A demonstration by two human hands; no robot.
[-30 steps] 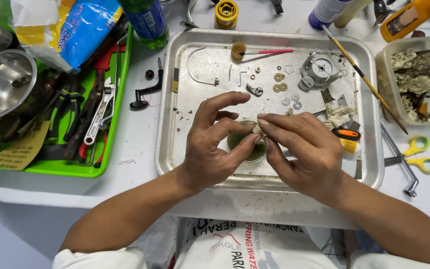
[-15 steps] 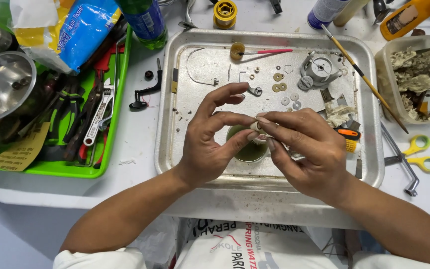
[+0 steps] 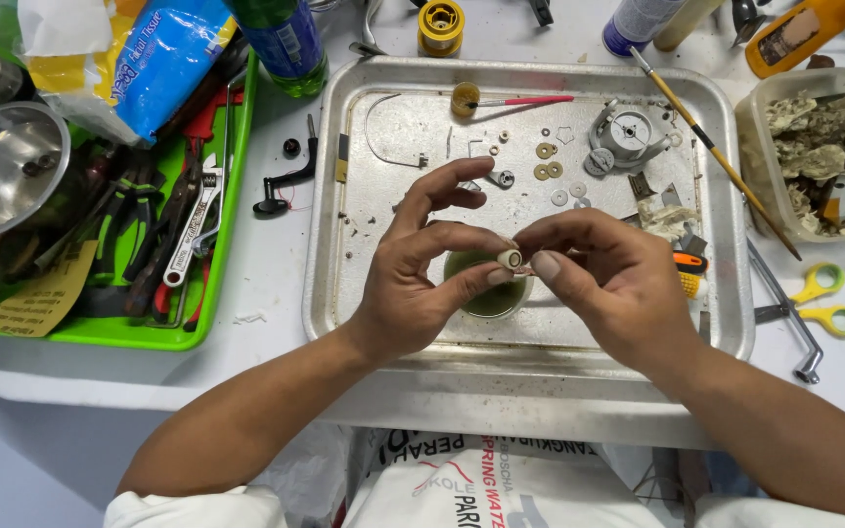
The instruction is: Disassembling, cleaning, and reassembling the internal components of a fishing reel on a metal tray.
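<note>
So there's a tiny pale ring-shaped part (image 3: pixel 511 259) pinched between the left hand (image 3: pixel 422 269) thumb and index finger, other fingers fanned up. The right hand (image 3: pixel 610 284) has its fingertips pressed together right against it. Both hover over a small green cup (image 3: pixel 486 293) on a scuffed, dented metal tray (image 3: pixel 344 196) on a white table (image 3: pixel 266 249). Round washers (image 3: pixel 546 152) are scattered above, with a green plastic tool tray (image 3: pixel 198 328) off left.
</note>
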